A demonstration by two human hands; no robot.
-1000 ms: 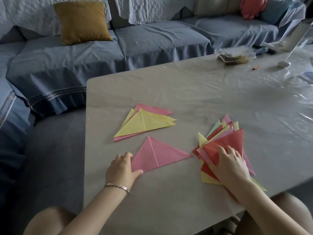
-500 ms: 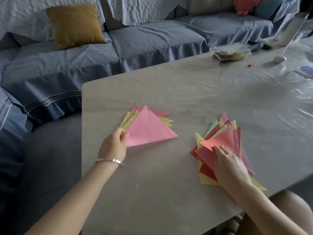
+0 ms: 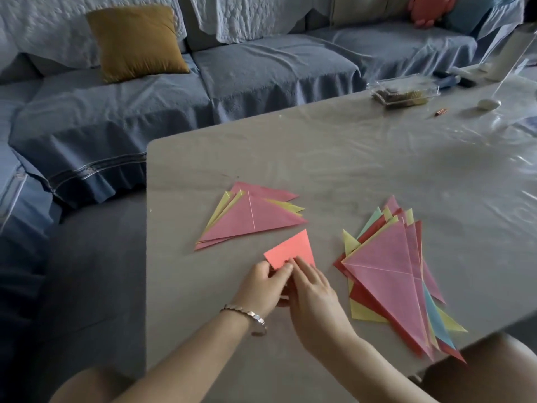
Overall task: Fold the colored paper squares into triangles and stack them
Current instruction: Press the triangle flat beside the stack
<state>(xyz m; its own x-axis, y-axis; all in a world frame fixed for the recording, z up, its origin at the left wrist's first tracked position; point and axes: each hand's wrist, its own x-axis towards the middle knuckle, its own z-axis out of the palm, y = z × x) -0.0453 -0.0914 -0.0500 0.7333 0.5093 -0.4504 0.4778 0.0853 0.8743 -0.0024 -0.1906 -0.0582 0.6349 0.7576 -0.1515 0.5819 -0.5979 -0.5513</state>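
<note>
Both hands now meet at the near centre: my left hand [image 3: 261,286] pinches the coral sheet [image 3: 292,248], and my right hand [image 3: 315,295] presses it with straight fingers. Sheet sits between the pink-topped stack [image 3: 250,221] and the fanned pile [image 3: 389,274], apart from both; bare table [image 3: 348,158] beyond.

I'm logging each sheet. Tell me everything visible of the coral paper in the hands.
The coral paper is a thin, plain sheet lying on the table between the folded stack and the unfolded pile. The hands hide its near part: the left hand pinches its edge; the right hand rests fingers on it.
</note>
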